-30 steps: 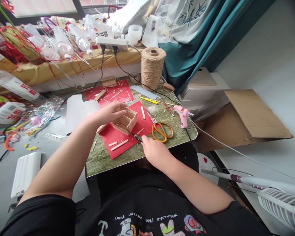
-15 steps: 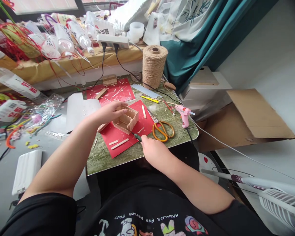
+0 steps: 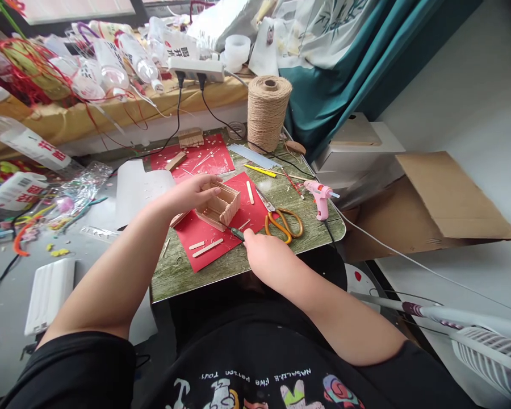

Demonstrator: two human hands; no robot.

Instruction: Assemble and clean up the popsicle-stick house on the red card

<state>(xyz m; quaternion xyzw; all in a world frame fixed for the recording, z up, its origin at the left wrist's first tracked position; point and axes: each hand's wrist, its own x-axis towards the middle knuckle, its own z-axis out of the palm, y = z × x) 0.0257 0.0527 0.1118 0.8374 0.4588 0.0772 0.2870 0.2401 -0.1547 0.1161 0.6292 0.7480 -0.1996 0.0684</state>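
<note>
A small open box of wooden craft sticks (image 3: 220,207) rests on red paper (image 3: 204,234) on the green wood-grain table (image 3: 196,275). My left hand (image 3: 191,193) is closed over the box's left wall, holding it. My right hand (image 3: 266,257) pinches a thin green-handled tool (image 3: 237,233) whose tip touches the box's near corner. Loose craft sticks (image 3: 207,248) lie on the red paper in front of the box, and another stick (image 3: 249,192) lies to its right.
Orange-handled scissors (image 3: 281,221) and a pink glue gun (image 3: 321,196) lie right of the box. A jute twine spool (image 3: 267,112) stands at the back. Plastic bottles (image 3: 111,68) and a power strip (image 3: 196,67) crowd the shelf behind. A cardboard box (image 3: 443,199) sits at right.
Both hands stay where they were on the box and the tool. Only the camera has shifted slightly.
</note>
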